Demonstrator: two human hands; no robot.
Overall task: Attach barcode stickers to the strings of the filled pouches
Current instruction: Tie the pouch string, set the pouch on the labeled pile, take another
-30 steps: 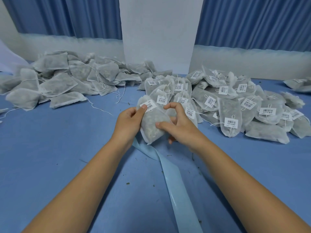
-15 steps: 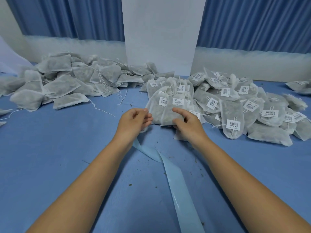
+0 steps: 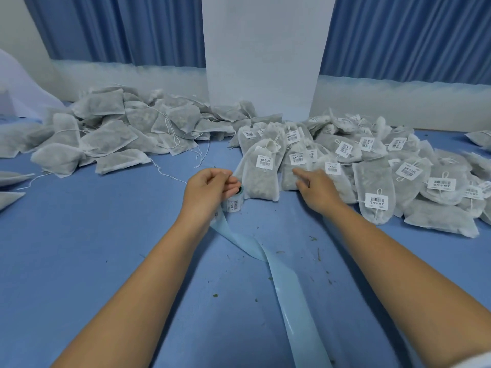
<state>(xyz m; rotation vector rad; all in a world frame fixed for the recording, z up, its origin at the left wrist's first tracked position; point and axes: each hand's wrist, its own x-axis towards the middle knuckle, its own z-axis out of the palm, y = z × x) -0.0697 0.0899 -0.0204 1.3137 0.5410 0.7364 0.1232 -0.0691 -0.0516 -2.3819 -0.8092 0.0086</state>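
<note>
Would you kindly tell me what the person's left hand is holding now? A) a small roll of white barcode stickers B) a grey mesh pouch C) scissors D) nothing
A: the left hand curls its fingers round the small roll of white barcode stickers, with the pale blue backing strip trailing toward the camera, while the right hand lies on a labelled grey pouch.

At left, untagged grey pouches (image 3: 106, 139) lie heaped; at right, tagged pouches (image 3: 374, 179) lie heaped, each bearing a white barcode sticker (image 3: 376, 201). The sticker roll (image 3: 233, 204) sits between, its backing strip (image 3: 287, 288) trailing.
</note>
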